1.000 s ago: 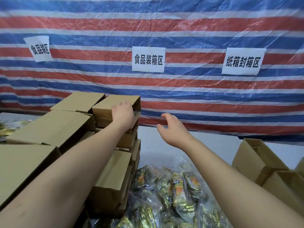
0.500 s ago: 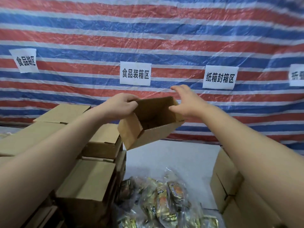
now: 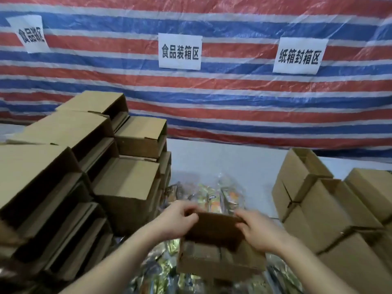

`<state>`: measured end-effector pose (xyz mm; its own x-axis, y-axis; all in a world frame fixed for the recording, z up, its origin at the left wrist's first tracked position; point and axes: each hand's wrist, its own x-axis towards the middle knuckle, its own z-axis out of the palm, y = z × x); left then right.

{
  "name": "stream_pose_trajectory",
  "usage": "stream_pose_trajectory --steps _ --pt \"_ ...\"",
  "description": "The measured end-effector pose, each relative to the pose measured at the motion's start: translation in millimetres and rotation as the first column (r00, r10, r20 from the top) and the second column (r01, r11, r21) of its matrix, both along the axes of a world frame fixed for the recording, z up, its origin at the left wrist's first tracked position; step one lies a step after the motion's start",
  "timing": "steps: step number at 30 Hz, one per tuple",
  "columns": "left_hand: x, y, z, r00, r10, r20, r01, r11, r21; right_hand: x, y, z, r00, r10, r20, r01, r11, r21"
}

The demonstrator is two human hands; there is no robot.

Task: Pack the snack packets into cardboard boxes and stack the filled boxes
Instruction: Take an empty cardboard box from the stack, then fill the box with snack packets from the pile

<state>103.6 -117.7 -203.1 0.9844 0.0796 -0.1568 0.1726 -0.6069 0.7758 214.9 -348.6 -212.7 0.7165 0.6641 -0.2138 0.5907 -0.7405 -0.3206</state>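
Note:
An open, empty brown cardboard box [image 3: 214, 257] is held low in front of me, over a heap of snack packets [image 3: 209, 198] in clear plastic. My left hand [image 3: 177, 218] pinches the left end of the box's far rim. At the right end of that rim my right hand [image 3: 257, 230] grips it with curled fingers. The box's mouth faces up towards me and its inside is dark. More packets show under and around the box, partly hidden by it and my forearms.
Stacks of cardboard boxes [image 3: 127, 187] rise on the left, close to my left arm. Another group of cardboard boxes [image 3: 331, 209] stands on the right. A white tabletop [image 3: 222, 158] runs back to a striped tarpaulin wall [image 3: 233, 98] with paper signs.
My left hand took the top box off the left stack, my right hand joined it, and both brought the box down from chest height to just above the packets.

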Motion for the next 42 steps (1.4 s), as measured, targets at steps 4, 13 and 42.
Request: stream_pose_trajectory --steps 4,13,42 --pt "-48.6 -33.4 -86.7 0.984 0.09 -0.152 -0.102 0.992 -0.07 -58.5 -20.8 -74.1 0.995 -0.062 -0.073 0.057 0.996 -0.063" --pt "-88.7 -54.1 -156.6 0.951 0.168 -0.262 -0.196 0.977 -0.085 -117.4 -25.5 -130.4 0.984 -0.155 -0.086 0.147 0.985 -0.09" --pt "-115.5 46.1 -219.7 0.79 0.607 -0.081 -0.544 0.756 0.364 -136.7 9.9 -131.9 0.997 0.036 0.075 -0.018 0.973 -0.23"
